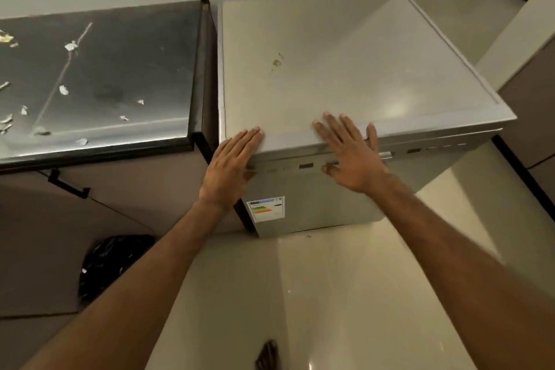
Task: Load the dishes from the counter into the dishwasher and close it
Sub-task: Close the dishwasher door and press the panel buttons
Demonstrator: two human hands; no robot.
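The silver dishwasher stands in the middle of the view with its door shut; an energy label is stuck low on the door's left. My left hand lies flat with straight fingers on the top front left corner, over the door's upper edge. My right hand is spread flat across the top front edge and the control strip. Neither hand holds anything. No dishes show on the dark counter to the left, only small scraps.
A black bag lies on the floor by the brown cabinet front with its black handle. A glossy tiled floor spreads in front of the dishwasher. A white wall runs behind, and a doorway opens at the far right.
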